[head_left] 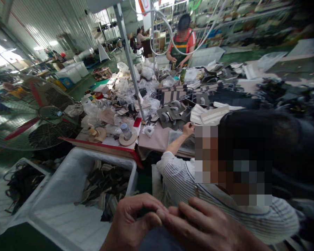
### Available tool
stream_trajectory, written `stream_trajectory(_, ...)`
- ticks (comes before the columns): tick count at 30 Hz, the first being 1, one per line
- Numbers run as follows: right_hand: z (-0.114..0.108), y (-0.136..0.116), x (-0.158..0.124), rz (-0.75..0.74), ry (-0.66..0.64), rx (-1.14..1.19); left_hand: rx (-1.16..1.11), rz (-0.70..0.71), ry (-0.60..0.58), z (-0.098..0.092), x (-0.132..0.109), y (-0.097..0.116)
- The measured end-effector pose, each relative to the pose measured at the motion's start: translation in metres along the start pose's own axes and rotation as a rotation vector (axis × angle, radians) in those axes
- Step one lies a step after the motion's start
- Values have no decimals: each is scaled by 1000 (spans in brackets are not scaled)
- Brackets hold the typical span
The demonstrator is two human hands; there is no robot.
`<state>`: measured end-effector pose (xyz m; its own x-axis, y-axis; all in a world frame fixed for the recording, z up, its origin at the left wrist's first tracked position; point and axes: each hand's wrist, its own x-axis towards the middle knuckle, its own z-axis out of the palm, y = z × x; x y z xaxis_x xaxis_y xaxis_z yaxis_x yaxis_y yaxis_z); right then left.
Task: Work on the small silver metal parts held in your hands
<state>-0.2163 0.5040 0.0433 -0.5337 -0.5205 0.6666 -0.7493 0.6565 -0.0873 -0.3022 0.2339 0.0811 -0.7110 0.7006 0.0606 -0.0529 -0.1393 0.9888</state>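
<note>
- Looking at the head view, low centre: left bare hand (131, 221) curled narrow, thumb and index bent together, meeting the bent fingertips of right bare hand (202, 223). Cannot tell about anything small pinched between them.
- Nearest to left bare hand, just beyond: large white plastic bin (68, 184), with loose dark-grey and pale flat strips (107, 181) heaped inside.
- Close beyond right bare hand: co-worker in a white striped shirt (179, 176), reaching an arm to the cluttered bench (155, 141).
- Judging the risks: could lose any small piece into lap or bin through a slackened pinch; could knock the striped shoulder for lack of room; could topple the bluish plastic bottle (126, 131), set on a beige tape roll (127, 142) near the bench edge, by bumping the bench.
- Hard to make out: shadowed space between fingertips; forearms and near bin end, cut off below or covered; far right, dark and blurred.
</note>
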Motion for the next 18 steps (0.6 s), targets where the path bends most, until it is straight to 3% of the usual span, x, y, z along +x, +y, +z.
stream_trajectory(4, 4, 1, 2, -40, 6, -19, 29, 27, 4, -2, 0, 0)
stream_trajectory(11, 5, 0, 6, 14, 12, -13, 72, 142, 21, -5, -4, 5)
stream_trajectory(18, 5, 2, 5, -53, 36, -64, 98, 211, 4, -2, -6, 2)
